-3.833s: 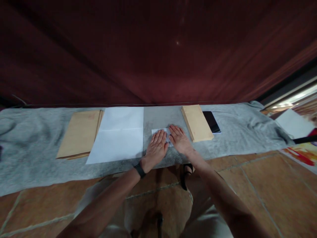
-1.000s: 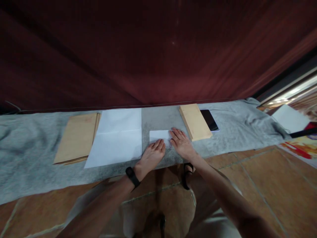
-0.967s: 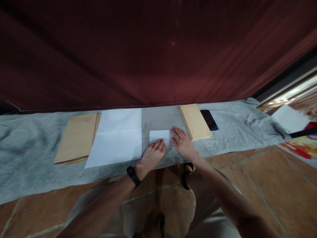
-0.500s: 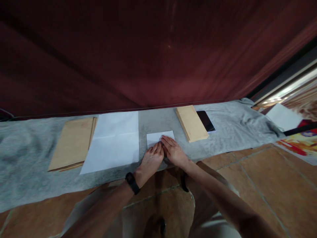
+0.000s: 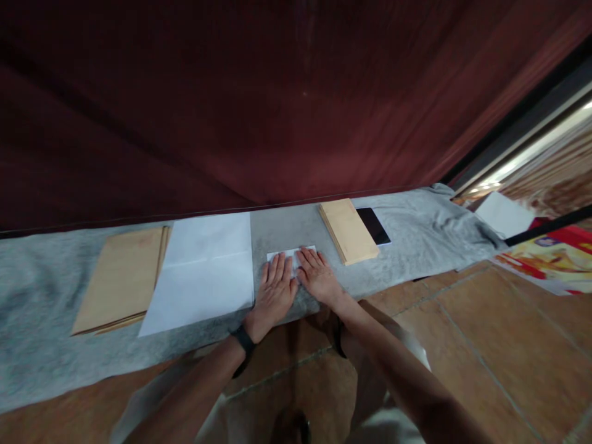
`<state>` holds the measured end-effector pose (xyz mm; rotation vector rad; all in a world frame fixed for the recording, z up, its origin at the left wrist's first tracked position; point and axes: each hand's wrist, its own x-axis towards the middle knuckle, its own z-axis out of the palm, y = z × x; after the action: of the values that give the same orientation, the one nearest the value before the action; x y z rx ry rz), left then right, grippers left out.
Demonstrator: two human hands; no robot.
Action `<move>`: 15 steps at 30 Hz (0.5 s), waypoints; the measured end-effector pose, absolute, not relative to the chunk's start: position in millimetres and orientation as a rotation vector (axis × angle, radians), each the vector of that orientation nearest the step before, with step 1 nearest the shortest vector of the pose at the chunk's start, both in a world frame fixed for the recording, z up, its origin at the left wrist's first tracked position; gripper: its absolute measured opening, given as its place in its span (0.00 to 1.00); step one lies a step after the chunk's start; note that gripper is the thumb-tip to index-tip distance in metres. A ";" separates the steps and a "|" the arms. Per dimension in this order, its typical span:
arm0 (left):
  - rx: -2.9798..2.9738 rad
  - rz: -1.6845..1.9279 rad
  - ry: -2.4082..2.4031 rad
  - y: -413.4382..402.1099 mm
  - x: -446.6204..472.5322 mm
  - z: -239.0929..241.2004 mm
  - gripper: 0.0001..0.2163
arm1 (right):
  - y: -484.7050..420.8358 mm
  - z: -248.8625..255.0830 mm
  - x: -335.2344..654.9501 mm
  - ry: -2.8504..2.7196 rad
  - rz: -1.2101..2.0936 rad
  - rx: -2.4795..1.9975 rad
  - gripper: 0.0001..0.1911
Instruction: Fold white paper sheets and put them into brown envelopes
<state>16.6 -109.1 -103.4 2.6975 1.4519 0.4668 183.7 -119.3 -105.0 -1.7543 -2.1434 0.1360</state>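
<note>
Both palms lie flat on a small folded white paper (image 5: 291,253) on the grey cloth. My left hand (image 5: 276,290) covers its left part, fingers stretched forward. Over the right part rests my right hand (image 5: 318,275), fingers extended, its thumb close to the left one. Much of the paper is hidden under the hands; a strip shows along the far edge and between them. Left of my left hand lie large white sheets (image 5: 203,271) with a crease across them. To the right of my right hand is a stack of small tan envelopes (image 5: 349,231).
Larger brown envelopes (image 5: 120,277) lie at the left, partly under the white sheets. A dark phone (image 5: 374,226) sits beside the small envelopes. The grey cloth (image 5: 416,222) runs along a dark red upright surface (image 5: 287,123). A colourful printed item (image 5: 550,259) is at the far right.
My hands have spread apart and flattened over the paper, the left one moving outward to its left part. The whole view has shifted slightly.
</note>
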 end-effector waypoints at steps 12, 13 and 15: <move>2.646 0.513 1.525 -123.8 14.8 -98.3 0.27 | -138.0 -103.2 207.0 -2.053 0.103 -1.887 0.27; 2.677 0.518 1.469 -127.3 14.9 -97.0 0.27 | -139.4 -100.7 209.5 -2.057 0.125 -1.885 0.27; 2.757 0.505 1.316 -135.4 16.6 -95.5 0.26 | -141.4 -94.9 212.7 -2.075 0.180 -1.846 0.25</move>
<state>16.6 -135.4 -95.5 2.7569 1.3159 0.5054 212.7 -141.4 -94.9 -1.8458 -2.0748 0.1796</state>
